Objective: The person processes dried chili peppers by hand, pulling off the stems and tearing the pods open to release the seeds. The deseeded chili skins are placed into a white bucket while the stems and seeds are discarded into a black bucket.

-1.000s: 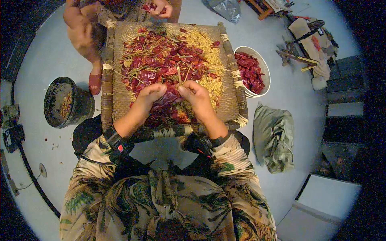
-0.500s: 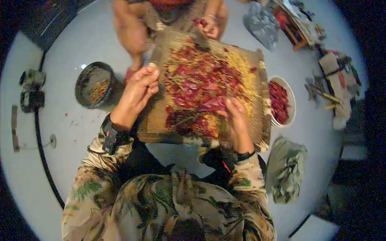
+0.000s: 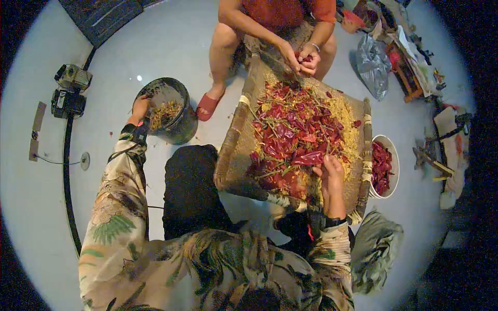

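Observation:
My right hand (image 3: 331,175) pinches a large dried red chili pepper (image 3: 309,157) above the front of a woven basket tray (image 3: 236,136). Dried red chilies, stems and yellow seeds cover much of the tray. Away to the left, my left hand (image 3: 141,108) is at the near-left rim of a black bucket (image 3: 185,127). Its fingers reach over the rim and are too small and partly hidden to judge their grip. Inside the bucket lies a heap of brownish stems (image 3: 166,113).
Across the tray sits another person, whose hands (image 3: 303,59) hold a dark red piece. A white bucket (image 3: 397,168) of red chilies stands right of the tray. Nearby lie a grey-green bag (image 3: 377,251) and a clear plastic bag (image 3: 372,65).
My left hand has swung from the tray's left edge to the black bucket. My right hand still holds the chili over the tray. The view has shifted, and the other person's hands have come together.

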`<state>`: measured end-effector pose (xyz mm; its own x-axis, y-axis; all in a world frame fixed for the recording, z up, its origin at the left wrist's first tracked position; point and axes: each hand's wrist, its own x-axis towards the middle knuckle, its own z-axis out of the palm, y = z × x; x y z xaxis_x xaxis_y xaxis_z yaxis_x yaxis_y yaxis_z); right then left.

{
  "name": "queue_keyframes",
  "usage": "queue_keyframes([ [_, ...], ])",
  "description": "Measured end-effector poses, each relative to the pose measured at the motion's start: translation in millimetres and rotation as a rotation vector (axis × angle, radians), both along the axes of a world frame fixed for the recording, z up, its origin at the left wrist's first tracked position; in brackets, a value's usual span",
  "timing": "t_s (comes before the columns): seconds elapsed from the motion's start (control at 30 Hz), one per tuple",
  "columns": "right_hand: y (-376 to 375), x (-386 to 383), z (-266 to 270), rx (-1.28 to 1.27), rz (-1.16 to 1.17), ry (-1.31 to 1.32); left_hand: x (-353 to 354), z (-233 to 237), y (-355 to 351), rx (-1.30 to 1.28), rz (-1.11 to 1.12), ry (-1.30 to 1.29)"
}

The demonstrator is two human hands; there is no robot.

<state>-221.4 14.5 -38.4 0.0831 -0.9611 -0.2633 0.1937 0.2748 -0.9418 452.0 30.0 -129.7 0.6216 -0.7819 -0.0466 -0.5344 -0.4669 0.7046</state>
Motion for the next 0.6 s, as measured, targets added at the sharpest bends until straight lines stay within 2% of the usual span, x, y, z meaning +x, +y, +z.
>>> queue_keyframes([
  [0.07,-1.7,-0.7,-4.3,-0.001,-0.008,-0.033,23.3,-29.2,-5.6,-0.138,-0.036,0.453],
  [0.17,-1.4,-4.6,-9.2,0.019,-0.016,-0.064,55.3,-55.4,-7.4,-0.349,-0.468,-0.747],
  [0.27,-1.8,-1.0,1.0,0.025,-0.025,-0.035,-42.7,37.1,12.5,0.033,0.079,-0.142],
  [0.3,-0.3,2.7,5.5,0.029,-0.034,-0.044,-25.7,14.6,9.3,-0.054,0.08,-0.363],
  [0.4,-0.5,-1.3,4.8,0.023,-0.031,-0.032,-44.2,27.1,11.4,-0.072,0.178,-0.36],
  [0.43,0.5,-0.9,6.0,0.026,-0.02,-0.041,-55.1,36.9,10.5,-0.019,0.212,-0.472],
  [0.5,0.1,0.3,10.5,0.034,0.011,-0.069,-52.3,37.9,11.1,-0.003,0.078,-0.629],
  [0.53,-0.2,-0.4,9.9,0.038,0.0,-0.072,-35.8,30.6,8.9,0.003,0.01,-0.708],
  [0.57,-0.3,-1.5,7.1,0.044,-0.011,-0.073,33.0,-27.9,-6.3,0.067,0.055,-0.734],
  [0.6,-0.4,-2.4,6.2,0.05,-0.024,-0.076,60.2,-36.1,-7.2,0.118,0.009,-0.714],
])
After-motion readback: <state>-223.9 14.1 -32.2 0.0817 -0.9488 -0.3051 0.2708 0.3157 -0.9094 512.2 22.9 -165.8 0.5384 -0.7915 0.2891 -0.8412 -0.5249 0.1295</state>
